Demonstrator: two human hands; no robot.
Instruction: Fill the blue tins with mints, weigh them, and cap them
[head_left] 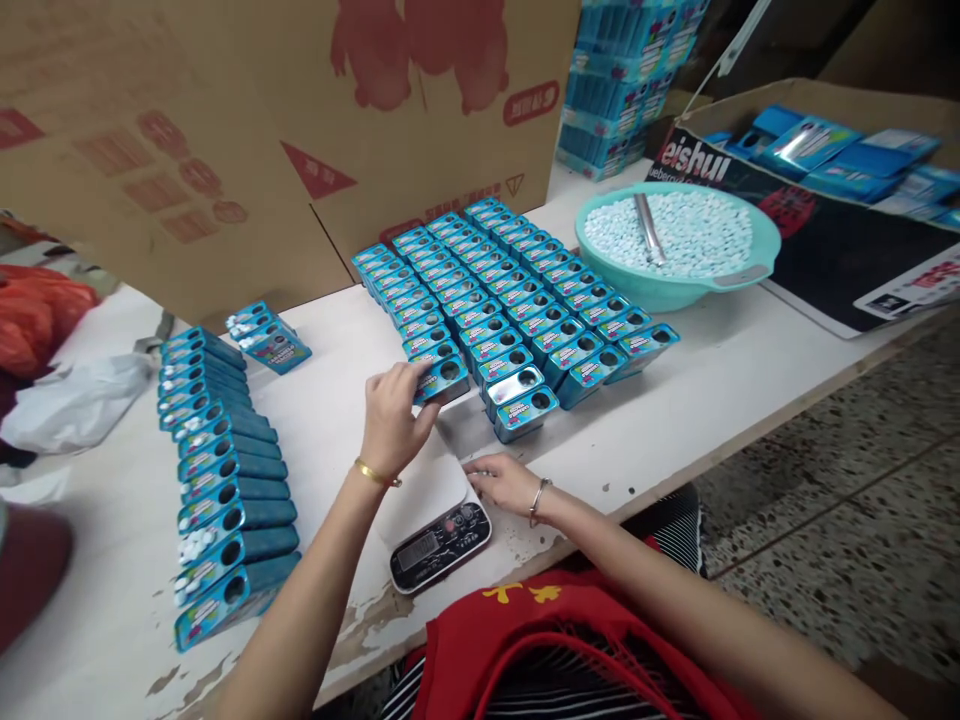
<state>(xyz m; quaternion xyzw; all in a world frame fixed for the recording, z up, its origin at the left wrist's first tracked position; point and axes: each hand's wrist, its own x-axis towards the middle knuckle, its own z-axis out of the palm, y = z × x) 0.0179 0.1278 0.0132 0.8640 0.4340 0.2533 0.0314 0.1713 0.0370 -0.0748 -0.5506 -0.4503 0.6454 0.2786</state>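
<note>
The left hand [391, 412] gripped a blue tin [442, 378] at the front left corner of the block of tins [510, 290], its fingers [411, 378] clamped around the tin's near end. That tin stood on the white tabletop [720, 390], just behind the platform of the small scale [439, 520] and touching its neighbours in the block. The right hand [504, 482] rested beside the scale's right edge, fingers spread loosely apart and flat, holding nothing. Two more tins, one with a silver top [517, 384] and one blue [527, 412], stood just right of the gripped tin, behind the scale. A long row of tins lying on their sides [217, 480] ran down the tabletop well left of the scale, with a small cluster of tins [268, 338] behind that row. Far to the right behind the scale sat a teal bowl [679, 285] filled with pale tablets and a metal scoop [648, 228]. A large cardboard box [247, 130] stood behind the block of tins. A stack of blue packs [622, 90] rose behind the bowl.
</note>
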